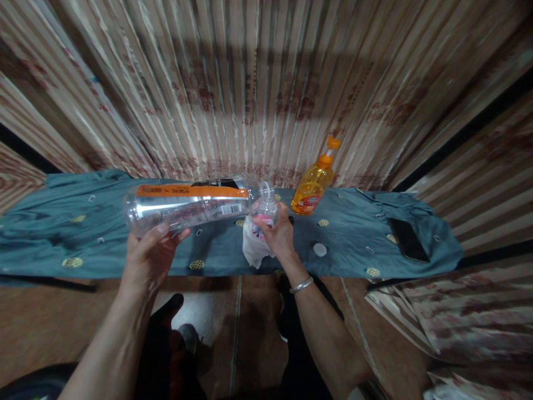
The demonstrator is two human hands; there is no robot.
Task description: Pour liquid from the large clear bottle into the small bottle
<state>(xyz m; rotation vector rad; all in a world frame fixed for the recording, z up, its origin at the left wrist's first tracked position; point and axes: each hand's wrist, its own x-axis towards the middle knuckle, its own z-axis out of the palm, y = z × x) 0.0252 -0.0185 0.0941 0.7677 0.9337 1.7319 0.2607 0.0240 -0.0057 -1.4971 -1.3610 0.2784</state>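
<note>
My left hand (pixel 152 250) grips a large clear plastic bottle (pixel 191 205) near its base. The bottle lies almost level in the air, its orange, black and silver label facing me and its neck pointing right. My right hand (pixel 278 230) is closed around a small clear bottle (pixel 266 214) with a pink label. The mouth of the large bottle meets the top of the small one; whether they touch I cannot tell. Below the small bottle sits a crumpled white cloth or tissue (pixel 255 250), partly behind my right hand. A round white cap (pixel 320 249) lies to the right.
An orange pump bottle (pixel 312 186) of yellow liquid stands at the back of the narrow table, which has a teal patterned cloth (pixel 220 250). A black phone (pixel 408 240) rests at the right end. Pleated curtains (pixel 233 83) hang behind, between dark poles.
</note>
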